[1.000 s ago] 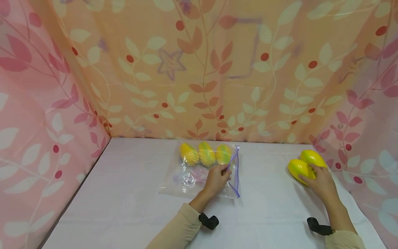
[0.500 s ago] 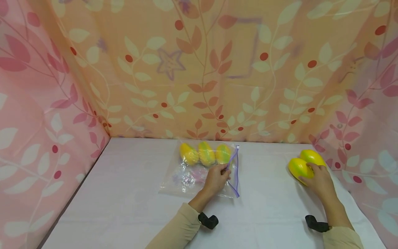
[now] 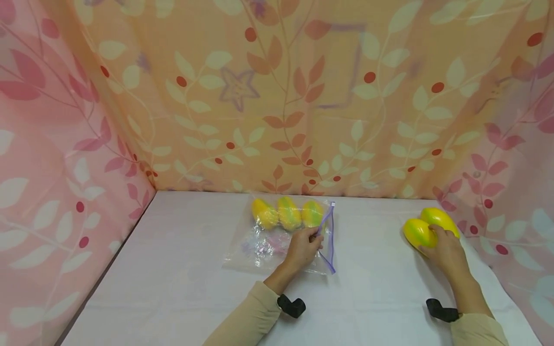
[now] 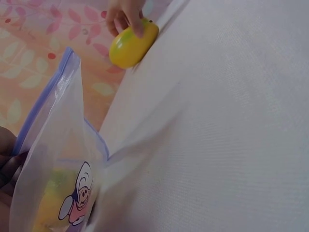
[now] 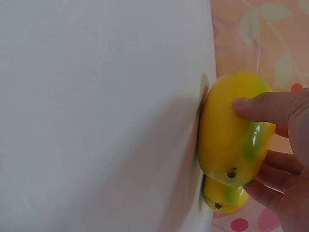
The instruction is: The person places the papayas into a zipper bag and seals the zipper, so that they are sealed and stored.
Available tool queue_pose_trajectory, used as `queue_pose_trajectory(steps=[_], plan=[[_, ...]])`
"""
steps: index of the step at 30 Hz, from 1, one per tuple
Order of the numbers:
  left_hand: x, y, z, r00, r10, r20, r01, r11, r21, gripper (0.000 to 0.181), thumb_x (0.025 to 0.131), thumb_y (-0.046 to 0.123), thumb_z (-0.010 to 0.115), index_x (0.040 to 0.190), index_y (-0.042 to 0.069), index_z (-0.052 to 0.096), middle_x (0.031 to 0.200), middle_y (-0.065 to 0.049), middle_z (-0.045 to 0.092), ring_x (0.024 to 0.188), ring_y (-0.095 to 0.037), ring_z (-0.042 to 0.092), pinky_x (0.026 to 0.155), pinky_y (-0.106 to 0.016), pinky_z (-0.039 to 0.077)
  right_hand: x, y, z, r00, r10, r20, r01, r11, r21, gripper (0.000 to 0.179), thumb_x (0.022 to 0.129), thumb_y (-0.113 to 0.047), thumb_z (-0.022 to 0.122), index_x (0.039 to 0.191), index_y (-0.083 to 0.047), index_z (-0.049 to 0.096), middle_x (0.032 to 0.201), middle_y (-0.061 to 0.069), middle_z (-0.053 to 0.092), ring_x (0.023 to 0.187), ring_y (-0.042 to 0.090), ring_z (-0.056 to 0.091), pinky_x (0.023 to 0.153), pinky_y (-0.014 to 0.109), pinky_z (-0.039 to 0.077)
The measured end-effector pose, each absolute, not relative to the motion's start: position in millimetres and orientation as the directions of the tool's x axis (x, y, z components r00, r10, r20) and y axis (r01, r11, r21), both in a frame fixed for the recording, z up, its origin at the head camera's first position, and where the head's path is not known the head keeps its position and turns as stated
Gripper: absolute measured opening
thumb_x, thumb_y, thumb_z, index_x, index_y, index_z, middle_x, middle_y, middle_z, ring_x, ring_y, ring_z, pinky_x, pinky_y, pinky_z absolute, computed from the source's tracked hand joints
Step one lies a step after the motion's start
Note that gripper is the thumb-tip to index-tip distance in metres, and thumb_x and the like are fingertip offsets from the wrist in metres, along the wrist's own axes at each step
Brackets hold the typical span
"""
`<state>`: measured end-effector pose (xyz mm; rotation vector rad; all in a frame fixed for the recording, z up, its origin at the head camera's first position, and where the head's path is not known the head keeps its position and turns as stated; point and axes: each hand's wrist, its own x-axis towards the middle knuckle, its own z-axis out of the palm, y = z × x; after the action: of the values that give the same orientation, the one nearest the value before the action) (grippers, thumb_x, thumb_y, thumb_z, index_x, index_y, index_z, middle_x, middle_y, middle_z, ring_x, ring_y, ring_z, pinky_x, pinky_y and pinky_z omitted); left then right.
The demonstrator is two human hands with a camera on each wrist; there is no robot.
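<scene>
The nearer of two glossy yellow-green plastic mangoes (image 3: 416, 232) lies at the far right of the white cloth-covered table (image 3: 186, 283), touching the second yellow-green mango (image 3: 439, 217) behind it. The right hand (image 3: 446, 252) now has its fingers curled over the nearer fruit and its thumb on the near side; a second ago the fingers lay flatter against it, so the grip has tightened, though the mango has scarcely shifted and rests on the cloth, which I judge to be a grasp just made and not yet a lift. The left hand (image 3: 303, 247) has not moved: it pinches the upper lip of the clear zip-top plastic bag with a blue-violet seal strip (image 3: 277, 240) near the mouth, holding it open. Three more yellow-green mangoes (image 3: 287, 213) sit in a row at the bag's far end. The right wrist view shows the thumb pressed on the fruit's top and small dark holes in both mangoes' ends, unseen from the head camera. The left wrist view shows a cartoon chef figure (image 4: 77, 195) printed on the bag and the raised, gaping mouth, with the leaf-patterned pink-and-orange fabric backdrop (image 3: 277, 96) behind.
</scene>
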<state>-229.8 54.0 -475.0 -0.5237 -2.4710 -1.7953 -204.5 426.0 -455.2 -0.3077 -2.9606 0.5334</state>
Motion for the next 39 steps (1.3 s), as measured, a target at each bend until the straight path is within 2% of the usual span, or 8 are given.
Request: queue_pose_trajectory(steps=[10,14,22,28,33,39], plan=[[-229,54,-476,-0.939,0.254,0.231,0.298,0.268,0.916,0.034,0.094,0.006,0.061,0.125,-0.008,0.060,0.091,-0.020,0.071,0.068,-0.010,0.068,0.060,-0.014,0.051,-203,429,-456,-0.973,0.214,0.080,0.169,0.910,-0.379,0.074,0.080,-0.019,0.074,0.133,0.012,0.033,0.118,0.041,0.038,0.103,0.054,0.037,0.096,0.071,0.033],[-228,55,-476,-0.940,0.251,0.232,0.299,0.276,0.914,0.034,0.093,0.006,0.062,0.124,-0.009,0.061,0.090,-0.018,0.071,0.067,-0.008,0.067,0.059,-0.014,0.051,-203,435,-459,-0.971,0.230,0.059,0.182,0.881,-0.436,0.076,0.082,-0.023,0.074,0.134,0.014,0.033,0.122,0.041,0.039,0.107,0.054,0.038,0.096,0.071,0.033],[-227,56,-472,-0.942,0.237,0.238,0.299,0.273,0.914,0.033,0.093,0.004,0.061,0.122,-0.010,0.061,0.089,-0.018,0.072,0.067,-0.008,0.067,0.059,-0.014,0.051,-199,433,-453,-0.969,0.244,-0.048,0.227,0.792,-0.566,0.088,0.086,-0.039,0.072,0.140,0.013,0.026,0.134,0.041,0.040,0.115,0.054,0.045,0.096,0.063,0.044],[-228,55,-470,-0.945,0.239,0.224,0.289,0.284,0.914,0.033,0.093,0.005,0.061,0.123,-0.009,0.061,0.091,-0.020,0.072,0.067,-0.007,0.067,0.059,-0.014,0.051,-199,415,-446,-0.984,0.173,-0.036,0.158,0.775,-0.612,0.086,0.086,-0.042,0.072,0.142,0.009,0.031,0.133,0.039,0.043,0.111,0.049,0.049,0.087,0.053,0.055],[-229,55,-468,-0.946,0.236,0.223,0.286,0.284,0.915,0.033,0.094,0.007,0.061,0.123,-0.009,0.061,0.091,-0.020,0.072,0.067,-0.006,0.067,0.059,-0.014,0.050,-201,398,-441,-0.997,0.063,-0.037,0.072,0.774,-0.629,0.080,0.084,-0.039,0.074,0.139,0.005,0.037,0.131,0.038,0.047,0.110,0.046,0.052,0.085,0.050,0.056],[-229,56,-467,-0.946,0.241,0.215,0.281,0.290,0.915,0.034,0.094,0.007,0.061,0.125,-0.008,0.061,0.091,-0.017,0.072,0.069,-0.006,0.067,0.060,-0.014,0.050,-202,373,-438,-0.999,0.012,-0.047,0.040,0.760,-0.649,0.076,0.082,-0.040,0.076,0.138,-0.001,0.043,0.130,0.033,0.052,0.110,0.042,0.055,0.086,0.047,0.056]])
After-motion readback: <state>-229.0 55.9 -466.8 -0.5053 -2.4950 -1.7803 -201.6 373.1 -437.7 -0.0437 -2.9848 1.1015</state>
